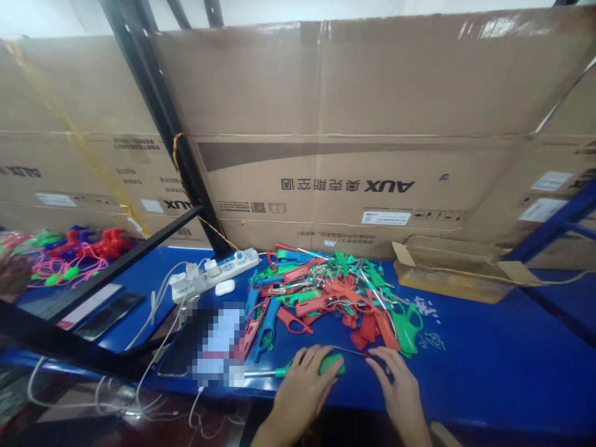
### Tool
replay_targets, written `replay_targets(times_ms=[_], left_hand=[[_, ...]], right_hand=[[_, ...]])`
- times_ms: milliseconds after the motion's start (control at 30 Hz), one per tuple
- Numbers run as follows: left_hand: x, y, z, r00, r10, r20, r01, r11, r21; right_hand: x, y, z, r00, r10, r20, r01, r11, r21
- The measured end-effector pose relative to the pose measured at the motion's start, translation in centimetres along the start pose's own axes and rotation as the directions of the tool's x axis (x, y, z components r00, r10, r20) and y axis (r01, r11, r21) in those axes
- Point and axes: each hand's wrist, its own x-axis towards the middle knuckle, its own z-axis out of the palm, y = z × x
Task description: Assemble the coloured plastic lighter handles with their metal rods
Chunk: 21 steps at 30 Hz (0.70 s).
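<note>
My left hand is wrapped round a green lighter at the blue table's front edge, its metal tube pointing left. To the right of it, my right hand has its thumb and forefinger pinched on a small dark piece. A thin wire runs between the two hands. Just beyond the hands lies a pile of red, green and blue lighter parts with metal tubes. Small pale pieces and thin metal bits are scattered right of the pile.
A tablet, partly pixelated, lies left of my hands. Behind it are a power strip and cables. An open carton stands back right. Black shelf bars cross the left side, with another person's hand at the far left.
</note>
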Motion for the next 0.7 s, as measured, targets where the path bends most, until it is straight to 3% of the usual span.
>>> replay_targets(times_ms=[400,567,700], left_hand=[[-0.4,-0.2,0.4,1.000,-0.020,0.012,0.020,1.000,-0.014],[-1.1,-1.2,0.4,0.990,-0.127,-0.063,0.128,0.992,-0.002],[-2.3,-2.4,0.1,0.978,-0.163,-0.132,0.170,0.984,0.043]], right_hand=[[-0.2,-0.3,-0.6,0.988,0.149,0.038,-0.153,0.973,0.175],[0.2,-0.4,-0.9,0.951,0.288,0.115,-0.310,0.869,0.385],[1.6,-1.4,-1.0,0.937,0.349,-0.022,-0.280,0.785,0.553]])
